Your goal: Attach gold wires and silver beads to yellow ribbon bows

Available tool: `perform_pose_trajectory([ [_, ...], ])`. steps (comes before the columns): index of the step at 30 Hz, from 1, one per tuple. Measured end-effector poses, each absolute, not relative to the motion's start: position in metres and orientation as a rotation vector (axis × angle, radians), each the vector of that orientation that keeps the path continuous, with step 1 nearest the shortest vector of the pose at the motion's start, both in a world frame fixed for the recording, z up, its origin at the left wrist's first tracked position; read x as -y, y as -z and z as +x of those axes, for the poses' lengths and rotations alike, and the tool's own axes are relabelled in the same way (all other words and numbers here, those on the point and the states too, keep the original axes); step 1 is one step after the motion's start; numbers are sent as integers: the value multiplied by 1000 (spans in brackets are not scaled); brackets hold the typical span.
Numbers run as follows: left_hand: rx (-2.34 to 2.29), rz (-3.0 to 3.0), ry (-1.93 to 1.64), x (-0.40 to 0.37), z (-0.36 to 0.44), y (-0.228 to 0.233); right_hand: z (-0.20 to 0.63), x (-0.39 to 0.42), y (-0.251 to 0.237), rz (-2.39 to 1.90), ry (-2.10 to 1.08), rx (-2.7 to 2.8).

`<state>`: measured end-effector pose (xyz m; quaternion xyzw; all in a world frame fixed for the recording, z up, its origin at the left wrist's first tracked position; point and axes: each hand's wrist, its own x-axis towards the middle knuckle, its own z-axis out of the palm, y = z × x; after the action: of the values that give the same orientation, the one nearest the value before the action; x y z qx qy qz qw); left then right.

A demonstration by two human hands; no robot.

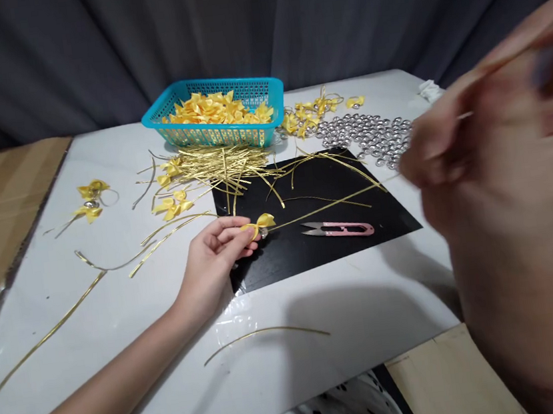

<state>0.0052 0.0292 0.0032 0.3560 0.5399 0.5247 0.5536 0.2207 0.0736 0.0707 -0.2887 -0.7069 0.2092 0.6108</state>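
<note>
L hand point(217, 258) grip pinches yellow bow point(261, 223) w/ gold strip point(327, 207) over black mat point(341, 239) on worktop point(116, 300); R hand point(497, 160) blurred, grip state unclear.

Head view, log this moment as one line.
left hand: pinches yellow bow | right hand: raised, blurred | pink snips: on black mat

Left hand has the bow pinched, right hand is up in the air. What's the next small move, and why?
Probably bring the right hand back down to the gold strand trailing from the yellow bow. The left hand pinches that bow over the black mat, while the right is raised, blurred, and away from the work.
</note>
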Motion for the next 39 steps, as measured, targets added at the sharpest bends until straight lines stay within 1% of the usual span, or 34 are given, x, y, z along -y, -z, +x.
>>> perform_pose_trajectory([
  [1,-1281,842,-1235,-29,5,-3,214,-70,-67,-595,-558,1614],
  [2,-1288,852,-1226,-29,6,-3,208,-67,-63,-625,-659,1658],
  [6,-1307,869,-1234,-29,7,-4,193,-56,-47,-763,-723,2067],
  [8,-1308,847,-1250,-30,7,-4,189,-53,-38,-877,-623,2252],
  [10,-1305,840,-1247,-30,6,-4,186,-53,-30,-924,-447,2340],
  [14,-1275,868,-1220,-29,4,-4,182,-55,-17,-818,-128,2381],
  [17,-1250,869,-1206,-28,3,-4,182,-58,-16,-836,-48,2383],
  [20,-1255,879,-1195,-28,4,-3,185,-59,-21,-866,-124,2330],
  [22,-1282,896,-1203,-28,4,-2,188,-59,-28,-876,-223,2195],
  [24,-1319,914,-1225,-28,5,1,191,-57,-37,-895,-378,1963],
  [26,-1347,920,-1253,-28,6,2,194,-53,-45,-885,-611,1768],
  [28,-1355,913,-1272,-28,6,3,193,-50,-49,-868,-784,1749],
  [29,-1355,905,-1279,-27,7,3,192,-49,-49,-879,-801,1816],
  [31,-1351,899,-1282,-27,7,2,189,-48,-45,-947,-691,2035],
  [34,-1345,918,-1270,-27,7,0,184,-49,-34,-1064,-420,2336],
  [39,-1318,913,-1251,-28,5,0,181,-51,-20,-914,-93,2406],
])
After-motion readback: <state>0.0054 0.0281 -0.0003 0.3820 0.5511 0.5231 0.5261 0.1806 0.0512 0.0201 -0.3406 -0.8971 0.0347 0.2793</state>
